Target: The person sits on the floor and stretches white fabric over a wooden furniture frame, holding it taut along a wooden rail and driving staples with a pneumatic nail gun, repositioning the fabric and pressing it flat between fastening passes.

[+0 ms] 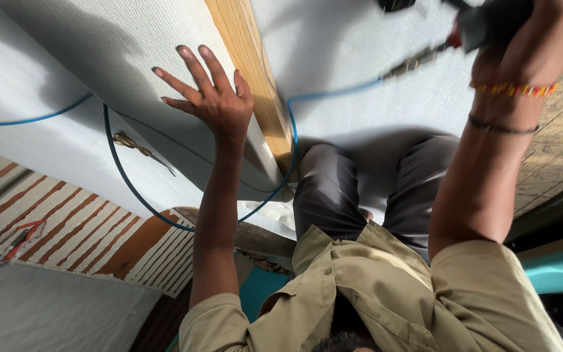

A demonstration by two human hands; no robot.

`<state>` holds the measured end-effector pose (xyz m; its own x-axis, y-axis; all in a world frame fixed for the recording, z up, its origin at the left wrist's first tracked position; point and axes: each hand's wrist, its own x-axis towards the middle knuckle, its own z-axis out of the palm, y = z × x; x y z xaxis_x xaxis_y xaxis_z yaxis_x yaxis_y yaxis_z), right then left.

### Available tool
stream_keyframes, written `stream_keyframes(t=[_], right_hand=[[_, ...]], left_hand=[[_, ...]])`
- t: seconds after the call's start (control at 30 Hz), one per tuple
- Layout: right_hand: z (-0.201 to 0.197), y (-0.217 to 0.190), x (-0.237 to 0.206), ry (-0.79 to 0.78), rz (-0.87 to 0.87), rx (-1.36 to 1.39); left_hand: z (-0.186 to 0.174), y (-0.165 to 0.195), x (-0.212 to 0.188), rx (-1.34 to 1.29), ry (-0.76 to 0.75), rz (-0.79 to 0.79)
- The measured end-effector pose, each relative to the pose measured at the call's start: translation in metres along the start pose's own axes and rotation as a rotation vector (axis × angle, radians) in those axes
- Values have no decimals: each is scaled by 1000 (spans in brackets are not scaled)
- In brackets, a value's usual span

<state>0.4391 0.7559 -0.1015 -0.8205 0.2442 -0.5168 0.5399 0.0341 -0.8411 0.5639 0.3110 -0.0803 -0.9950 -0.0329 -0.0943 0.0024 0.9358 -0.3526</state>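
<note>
The left hand (213, 98) lies flat with fingers spread on the white panel (131, 58), seemingly steadying it, while at two o'clock the right hand (542, 39) has its grip closed around a dark power tool (490, 19) trailing a blue hose (333, 91).

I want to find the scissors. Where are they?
Start at the big white panel under the flat left hand. Just past its edge, beside the looping blue hose, lie the scissors, the only brass-coloured thing there.
</note>
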Motion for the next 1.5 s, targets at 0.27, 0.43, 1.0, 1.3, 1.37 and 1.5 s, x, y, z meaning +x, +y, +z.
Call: stream_keyframes(t=[0.27, 0.43, 1.0, 1.3, 1.37, 1.5], right_hand=[[102, -62, -128, -141, 798, 835], [168, -59, -128, -100, 1311, 977], [247, -67, -104, -178, 1487, 916], [229, -66, -113, -181, 1482, 942], [221, -66, -121, -186, 1489, 953], [220, -58, -127, -187, 1512, 958]], left_hand=[[-19, 1, 13, -17, -129, -15], [-25, 3, 19, -18, -60, 31], [-21, 6, 35, -15, 41, -61], [-18, 6, 32, -65, 48, -72], [-14, 3, 32, -37, 77, -33], [-9, 3, 27, -30, 122, 5]])
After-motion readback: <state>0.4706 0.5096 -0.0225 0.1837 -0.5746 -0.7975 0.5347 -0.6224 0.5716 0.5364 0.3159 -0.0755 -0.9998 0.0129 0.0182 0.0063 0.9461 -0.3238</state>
